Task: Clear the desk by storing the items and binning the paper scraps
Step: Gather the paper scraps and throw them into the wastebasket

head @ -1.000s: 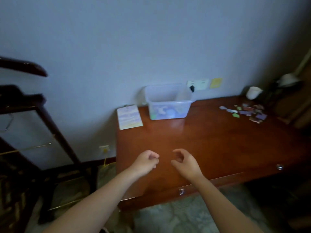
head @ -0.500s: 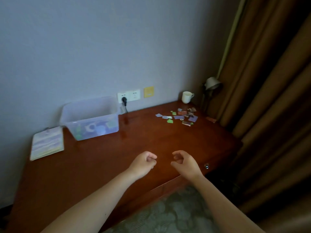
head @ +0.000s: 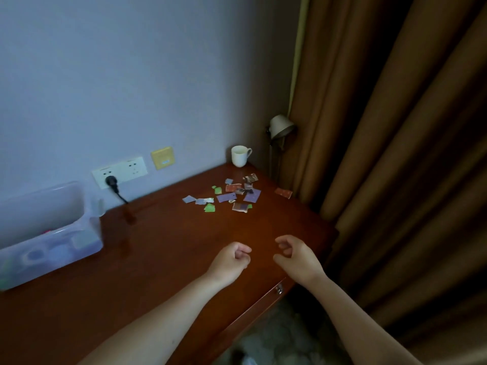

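Both forearms come in from the bottom edge, hands low over the near right part of the desk [head: 163, 254]. Can't tell if they touch the wood.
Left hand [head: 232, 262]: fingers curled into a fist, nothing in it.
Right hand [head: 297, 256]: fingers loosely curled, thumb apart from them, empty.
The hands are just beside each other, not touching.
Drawer knob [head: 279, 289] sits on the desk front, under the right wrist.
Clear plastic box [head: 89, 233] is on the desk at far left, against the wall, with blurry items inside that can't be identified.
Paper scraps [head: 229, 196] are scattered at the far right of the desktop, well apart from both hands, in purple, green and red-brown. One red scrap [head: 283, 192] lies off to the right, near the desk edge.
White mug [head: 240, 155] stands upright behind the scraps in the back corner.
Wall socket [head: 120, 171] has a black plug [head: 111, 181] in it, with a yellow wall plate [head: 162, 157] beside it.
Lamp [head: 280, 126] is in the corner, and a brown curtain [head: 395, 127] covers the right side.
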